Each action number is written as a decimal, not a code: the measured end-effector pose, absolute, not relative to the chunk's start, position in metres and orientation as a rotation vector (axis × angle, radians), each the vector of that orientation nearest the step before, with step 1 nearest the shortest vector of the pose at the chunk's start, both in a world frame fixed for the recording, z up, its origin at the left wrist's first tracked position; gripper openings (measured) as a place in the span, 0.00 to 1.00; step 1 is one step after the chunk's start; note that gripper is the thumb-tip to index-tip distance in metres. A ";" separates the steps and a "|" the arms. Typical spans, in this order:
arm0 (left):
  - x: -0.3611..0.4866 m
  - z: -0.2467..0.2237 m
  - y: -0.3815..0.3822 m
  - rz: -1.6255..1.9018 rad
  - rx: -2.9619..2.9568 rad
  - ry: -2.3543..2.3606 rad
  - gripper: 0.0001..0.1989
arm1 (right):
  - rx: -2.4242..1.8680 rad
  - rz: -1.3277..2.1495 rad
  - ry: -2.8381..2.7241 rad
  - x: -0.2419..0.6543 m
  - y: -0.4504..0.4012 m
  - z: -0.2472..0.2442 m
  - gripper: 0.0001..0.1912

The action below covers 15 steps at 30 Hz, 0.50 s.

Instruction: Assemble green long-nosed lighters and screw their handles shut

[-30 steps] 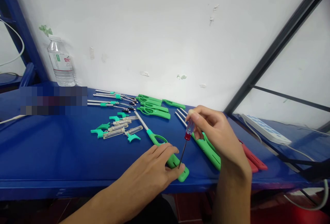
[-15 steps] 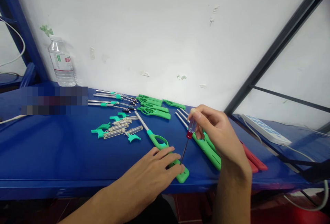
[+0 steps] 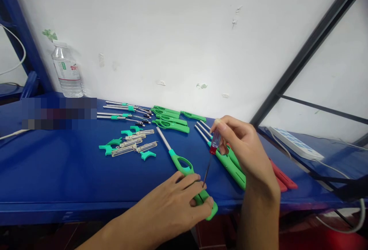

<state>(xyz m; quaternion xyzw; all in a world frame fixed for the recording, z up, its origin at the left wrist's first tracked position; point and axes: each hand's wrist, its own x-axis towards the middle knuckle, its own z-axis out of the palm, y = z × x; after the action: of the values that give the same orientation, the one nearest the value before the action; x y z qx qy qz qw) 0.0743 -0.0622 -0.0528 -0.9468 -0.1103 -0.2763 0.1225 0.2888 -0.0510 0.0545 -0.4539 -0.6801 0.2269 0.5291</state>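
My left hand (image 3: 178, 200) is wrapped over a green lighter (image 3: 175, 158) with a metal tube, whose handle end reaches the table's front edge. Between the fingertips of my right hand (image 3: 235, 135) is a small screwdriver (image 3: 215, 141) with a clear and red handle. Its shaft slants down, with the tip close to my left fingers; whether it touches the lighter I cannot tell. Beside my right hand lie other green lighters (image 3: 230, 168) with metal tubes. Clear fuel tubes (image 3: 124, 150) and teal triggers (image 3: 148, 155) are scattered left of the held lighter.
Several green shells (image 3: 172, 125) and metal rods (image 3: 115, 114) with wires lie near the wall. A water bottle (image 3: 67, 71) stands at the back left. Red pieces (image 3: 283, 175) and a power strip (image 3: 297, 144) are at the right, near a black frame (image 3: 290, 69).
The held lighter has shifted right and toward the front edge, together with my left hand. My left fingers now cover its handle differently. The screwdriver has moved only slightly.
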 end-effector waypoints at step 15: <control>0.086 -0.044 -0.097 -0.787 -2.844 -0.223 0.11 | -1.024 0.563 -1.612 0.294 -0.050 0.054 0.21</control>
<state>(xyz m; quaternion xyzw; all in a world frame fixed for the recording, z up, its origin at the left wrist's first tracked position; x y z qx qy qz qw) 0.0855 -0.0966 -0.0438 -0.9570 -0.0751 -0.2649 0.0911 0.2936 -0.0497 0.0539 -0.4315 -0.6792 0.2373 0.5443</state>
